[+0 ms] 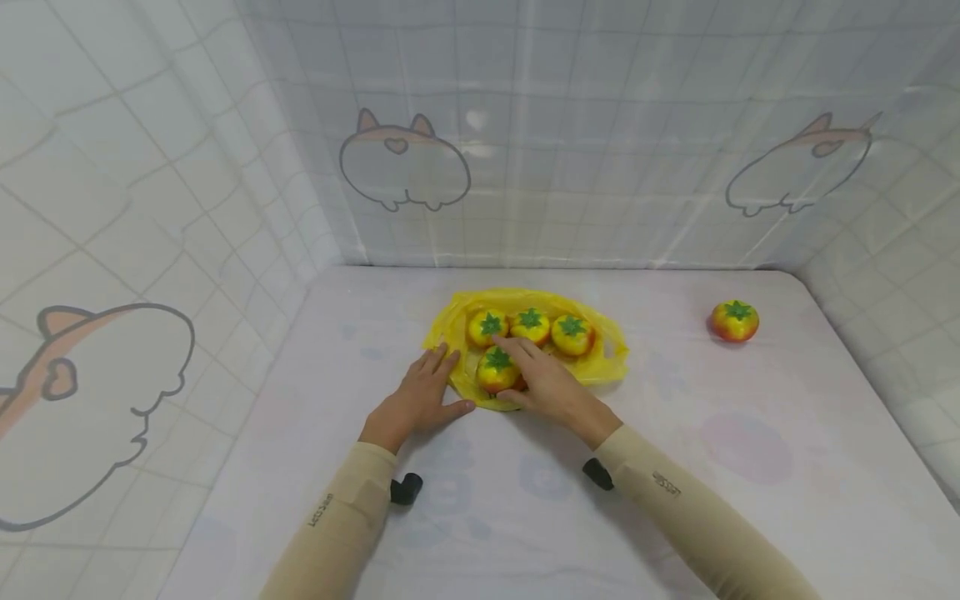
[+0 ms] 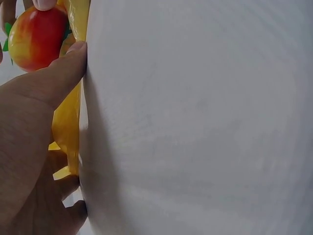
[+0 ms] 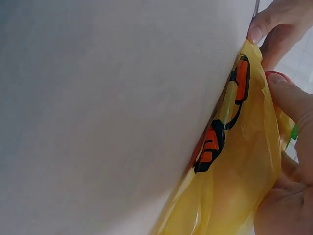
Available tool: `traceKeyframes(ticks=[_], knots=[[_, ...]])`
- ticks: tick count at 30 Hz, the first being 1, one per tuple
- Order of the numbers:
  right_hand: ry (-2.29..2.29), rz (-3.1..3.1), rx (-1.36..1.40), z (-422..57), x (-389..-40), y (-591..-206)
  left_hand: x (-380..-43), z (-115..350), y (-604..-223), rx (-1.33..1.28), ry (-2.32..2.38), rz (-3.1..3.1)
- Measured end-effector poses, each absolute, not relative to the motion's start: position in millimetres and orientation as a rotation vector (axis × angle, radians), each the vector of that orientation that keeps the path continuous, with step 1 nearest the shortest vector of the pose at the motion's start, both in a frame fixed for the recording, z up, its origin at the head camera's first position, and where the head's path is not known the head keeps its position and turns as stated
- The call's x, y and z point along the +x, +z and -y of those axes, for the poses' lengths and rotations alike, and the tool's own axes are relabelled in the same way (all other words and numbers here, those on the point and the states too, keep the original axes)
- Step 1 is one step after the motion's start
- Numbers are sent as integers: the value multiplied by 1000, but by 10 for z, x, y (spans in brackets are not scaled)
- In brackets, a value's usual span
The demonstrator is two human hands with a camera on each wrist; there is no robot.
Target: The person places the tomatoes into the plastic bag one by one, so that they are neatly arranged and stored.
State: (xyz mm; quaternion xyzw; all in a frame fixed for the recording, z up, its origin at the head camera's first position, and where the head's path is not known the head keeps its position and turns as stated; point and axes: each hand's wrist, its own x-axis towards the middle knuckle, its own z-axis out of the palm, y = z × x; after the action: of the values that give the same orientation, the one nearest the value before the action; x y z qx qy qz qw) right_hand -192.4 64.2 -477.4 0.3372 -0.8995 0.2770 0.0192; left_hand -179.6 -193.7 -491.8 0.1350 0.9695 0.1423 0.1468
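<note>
A yellow plastic bag (image 1: pixel 517 297) lies spread on the table, with several yellow-red tomatoes on it. My right hand (image 1: pixel 555 387) holds the nearest tomato (image 1: pixel 491 377), thumb on the near side and fingers over its top; the left wrist view shows the same tomato (image 2: pixel 39 41) from its red side. Behind it three more tomatoes sit in a row: the left one (image 1: pixel 480 337), the middle one (image 1: pixel 531 333) and the right one (image 1: pixel 573 342). At the bag's left edge, my left hand (image 1: pixel 420 398) rests with fingers spread, its thumb (image 2: pixel 68 68) touching the edge.
Another tomato (image 1: pixel 733 325) stands apart at the back right of the table (image 1: pixel 787 500). White tiled-pattern walls (image 1: pixel 555 192) with cartoon animals enclose the back and both sides. Black and orange print (image 3: pixel 210 144) shows on the bag in the right wrist view.
</note>
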Motion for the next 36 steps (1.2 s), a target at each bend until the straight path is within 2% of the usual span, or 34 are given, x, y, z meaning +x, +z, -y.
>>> traceKeyframes(ticks=[21,36], knots=[[771,2801,1107,-635,-1914,-4805,-1793,1935,-4912,390,386,-2804],[719,2792,1025,-799,-1880,-4785,-1831,1944,-4960,384,372,-2799]])
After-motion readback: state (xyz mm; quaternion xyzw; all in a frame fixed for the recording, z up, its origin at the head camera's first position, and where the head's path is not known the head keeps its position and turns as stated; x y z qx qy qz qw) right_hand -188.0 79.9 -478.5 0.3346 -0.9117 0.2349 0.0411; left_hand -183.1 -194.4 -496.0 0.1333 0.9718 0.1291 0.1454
